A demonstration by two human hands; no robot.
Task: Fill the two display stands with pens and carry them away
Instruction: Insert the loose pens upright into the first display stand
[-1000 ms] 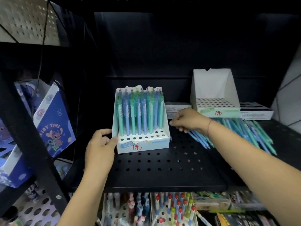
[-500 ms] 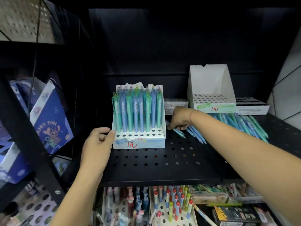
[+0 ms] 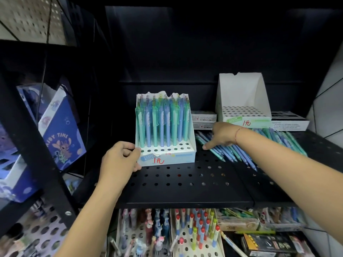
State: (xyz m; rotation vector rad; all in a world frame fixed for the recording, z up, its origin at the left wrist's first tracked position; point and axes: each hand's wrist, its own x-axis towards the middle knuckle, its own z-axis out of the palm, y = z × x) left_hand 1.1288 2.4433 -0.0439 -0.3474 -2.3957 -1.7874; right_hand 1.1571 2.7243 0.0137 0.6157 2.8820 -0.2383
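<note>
The left grip [image 3: 120, 160] is clamped on the front left corner of the pen stand [image 3: 172, 158] — thumb on its holed top edge, fingers curled round the side wall. The right grip [image 3: 222, 134] lies palm down on the pile of loose pens [image 3: 241, 154] just right of that stand, one finger stretched out to the shelf; whether it holds a pen I cannot tell.

All of this sits on a black metal shelf [image 3: 185, 184] full of round holes, inside a dark rack with a black back wall. An empty stand [image 3: 243, 97] stands further back on the right, between small flat boxes [image 3: 203, 119] and a black-and-white box [image 3: 289, 121]. A blue cartoon box [image 3: 61, 138] leans on the rack to the left, and the shelf below holds more pens in holed trays [image 3: 194, 230].

The pen stand is white card, marked in red on the front, with upright blue and green pens [image 3: 161, 125] filling the back rows — the front holes are bare.
</note>
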